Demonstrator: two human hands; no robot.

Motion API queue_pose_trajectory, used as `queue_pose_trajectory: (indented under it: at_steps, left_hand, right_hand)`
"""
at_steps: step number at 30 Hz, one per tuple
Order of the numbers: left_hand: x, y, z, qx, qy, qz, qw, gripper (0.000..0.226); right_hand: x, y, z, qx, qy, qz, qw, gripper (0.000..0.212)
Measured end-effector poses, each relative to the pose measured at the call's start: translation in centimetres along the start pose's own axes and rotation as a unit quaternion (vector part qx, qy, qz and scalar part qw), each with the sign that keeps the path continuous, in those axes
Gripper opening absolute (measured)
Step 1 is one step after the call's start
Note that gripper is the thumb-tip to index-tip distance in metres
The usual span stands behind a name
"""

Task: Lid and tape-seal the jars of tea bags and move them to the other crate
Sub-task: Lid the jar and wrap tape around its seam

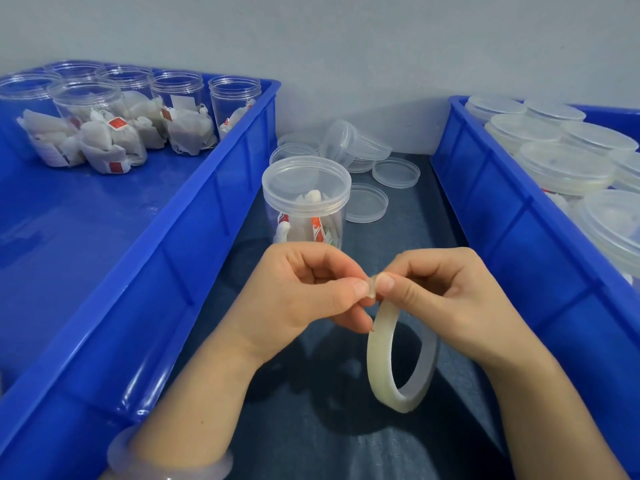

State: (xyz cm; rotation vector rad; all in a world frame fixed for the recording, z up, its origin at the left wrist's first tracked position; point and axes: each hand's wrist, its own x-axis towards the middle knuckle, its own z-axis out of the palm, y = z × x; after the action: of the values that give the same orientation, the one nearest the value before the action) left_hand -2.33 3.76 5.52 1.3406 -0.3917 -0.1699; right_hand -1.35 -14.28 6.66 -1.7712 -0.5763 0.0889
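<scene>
Item 1, tape roll: we record a thin, pale, translucent ring with no printing we can read. It hangs on edge below the hands, above the table, between the two crates. Its long dimension runs up and down, and its opening faces right and a little towards us.

Item 2, left hand: thumb and forefinger are curled and pinch the free end at the top of the tape roll. A pale translucent bangle sits on the wrist.

Item 3, right hand: the fingers are curled and the thumb tip presses the top of the tape roll, right against the left thumb.

Item 4, lidded jar: clear plastic, upright on the table just beyond the hands, with its lid on. It holds white tea bags with red tags, whose print is too small for us to read.

Item 5, left crate: blue plastic. At its far end stand several open jars, upright and without lids, holding tea bags with red tags, also illegible.

Item 6, right crate: blue plastic. We note capped jars packed close together, seen from above, their contents mostly hidden.

Item 7, loose lids: clear, on the table between the crates. Some lie flat and some are stacked and tilted near the wall.
</scene>
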Motion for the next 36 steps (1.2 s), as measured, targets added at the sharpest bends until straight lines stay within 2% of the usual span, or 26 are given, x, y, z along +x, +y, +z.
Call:
queue_pose_trajectory:
  at_steps: [6, 8, 13, 16, 20, 22, 24, 27, 32, 36]
  left_hand:
    - [0.2, -0.3, 0.1, 0.002, 0.023, -0.032, 0.999, 0.004]
    - [0.2, -0.5, 0.2, 0.021, 0.037, -0.036, 0.998, 0.01]
    - [0.2, -0.6, 0.2, -0.018, 0.015, -0.007, 1.0, 0.003]
    - [0.0, -0.4, -0.1, -0.01, 0.008, 0.015, 1.0, 0.008]
    - [0.2, -0.6, -0.2, 0.024, 0.04, -0.013, 0.999, 0.006]
    - [0.5, -1.1, -0.3, 0.03, 0.073, -0.041, 0.996, 0.018]
    - [0.7, -1.6, -0.2, 0.033, 0.101, -0.065, 0.992, 0.035]
    - [1.0, -2.1, 0.1, 0.025, 0.122, -0.096, 0.988, 0.042]
    - [1.1, -2.4, 0.4, 0.012, 0.128, -0.111, 0.985, 0.034]
    - [1.1, -2.4, 0.4, 0.039, 0.126, -0.107, 0.985, 0.021]
  right_hand:
    - [0.1, 0.3, 0.1, -0.029, 0.013, 0.007, 0.999, 0.022]
    - [0.1, 0.3, 0.2, -0.038, 0.015, 0.014, 0.999, 0.027]
    - [0.1, 0.2, 0.2, 0.0, 0.017, 0.016, 1.0, 0.024]
    - [0.1, 0.3, 0.3, 0.019, 0.011, 0.026, 0.999, 0.02]
    - [0.1, 0.8, 0.8, -0.002, 0.031, 0.044, 0.999, 0.021]
    - [0.2, 1.4, 1.2, -0.046, 0.112, 0.044, 0.992, 0.026]
    - [0.3, 2.0, 1.6, -0.142, 0.179, 0.019, 0.973, 0.021]
    - [0.2, 2.4, 1.8, -0.286, 0.201, -0.034, 0.936, 0.017]
    - [0.2, 2.2, 2.2, -0.198, 0.154, 0.026, 0.968, 0.011]
    - [0.1, 1.6, 2.2, -0.134, 0.143, 0.06, 0.979, 0.009]
